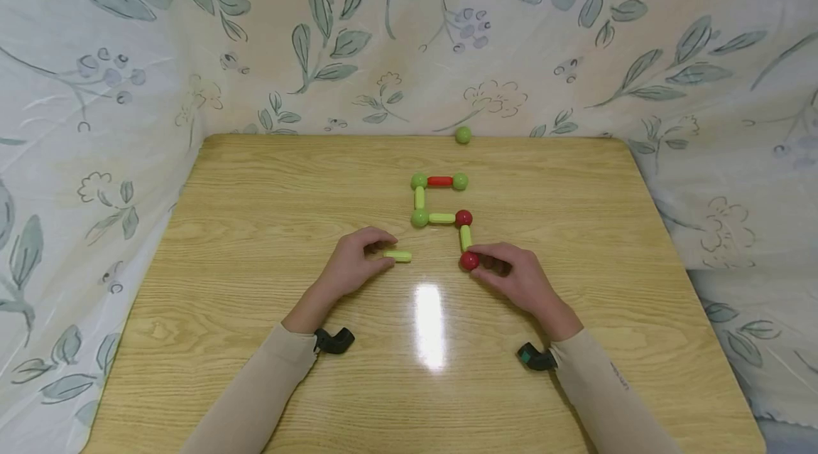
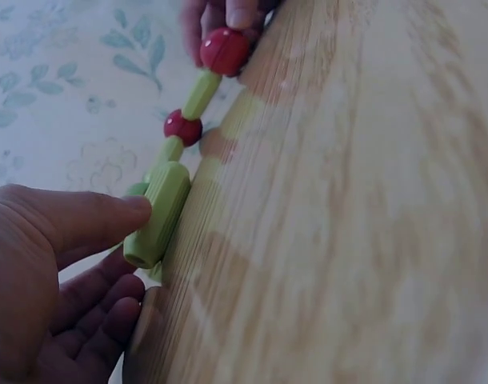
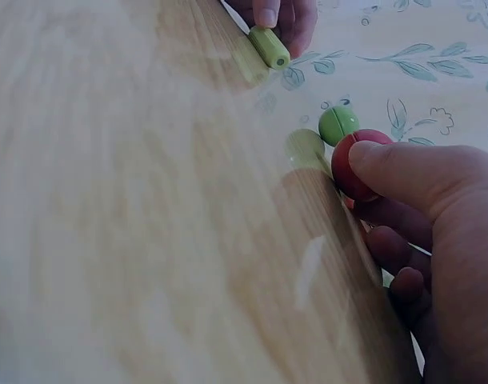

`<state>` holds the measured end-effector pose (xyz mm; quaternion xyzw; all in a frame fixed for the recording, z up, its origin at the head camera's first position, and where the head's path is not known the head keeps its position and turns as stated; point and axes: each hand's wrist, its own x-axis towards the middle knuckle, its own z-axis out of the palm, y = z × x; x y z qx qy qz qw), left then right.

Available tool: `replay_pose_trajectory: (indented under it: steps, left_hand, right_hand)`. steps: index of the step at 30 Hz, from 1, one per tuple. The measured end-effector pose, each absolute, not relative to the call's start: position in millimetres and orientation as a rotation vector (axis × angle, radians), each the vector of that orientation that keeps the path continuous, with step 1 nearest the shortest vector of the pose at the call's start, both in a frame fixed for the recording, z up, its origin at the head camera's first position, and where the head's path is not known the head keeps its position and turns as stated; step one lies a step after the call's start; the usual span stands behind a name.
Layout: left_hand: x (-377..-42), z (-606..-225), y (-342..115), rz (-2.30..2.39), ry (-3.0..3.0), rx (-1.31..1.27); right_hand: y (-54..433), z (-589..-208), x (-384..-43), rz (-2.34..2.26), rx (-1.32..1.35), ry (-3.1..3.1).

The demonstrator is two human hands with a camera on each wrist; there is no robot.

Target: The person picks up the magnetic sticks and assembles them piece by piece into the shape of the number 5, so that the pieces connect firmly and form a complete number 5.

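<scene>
My left hand (image 1: 358, 262) pinches a loose light-green stick (image 2: 162, 212) by one end, just above the table. Ridges run along the stick, and a hole shows in its end. With thumb and fingers, my right hand (image 1: 516, 273) holds a red ball (image 1: 469, 261) at the near end of a joined chain. From that ball a light-green stick (image 1: 465, 238) leads to a second red ball (image 1: 463, 217). Another light-green stick (image 1: 442, 218) runs left to a green ball (image 1: 419, 218). Beyond it stand a short upright-lying stick (image 1: 419, 198), a green ball (image 1: 418, 181), a red stick (image 1: 439, 181) and a green ball (image 1: 460, 181).
A single green ball (image 1: 463, 134) lies at the far edge of the wooden table (image 1: 255, 191), against the leaf-patterned cloth (image 1: 409, 56). Dark wrist-worn devices (image 1: 335, 341) sit at both sleeves. Light reflects off the tabletop between the arms.
</scene>
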<state>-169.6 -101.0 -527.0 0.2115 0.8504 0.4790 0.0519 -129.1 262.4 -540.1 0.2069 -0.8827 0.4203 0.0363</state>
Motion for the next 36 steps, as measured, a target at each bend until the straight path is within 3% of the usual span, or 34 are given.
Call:
replay_pose_trajectory:
  steps: [21, 36]
  left_hand:
    - [-165.6, -525.6, -96.5, 1.385, 2.663, 0.606]
    - [-162.1, -519.5, -83.8, 1.498, 2.599, 0.726]
  right_hand:
    - [261.7, -540.9, -129.9, 1.349, 0.64, -2.701]
    - [261.5, -540.2, -129.8, 1.357, 0.576, -2.755]
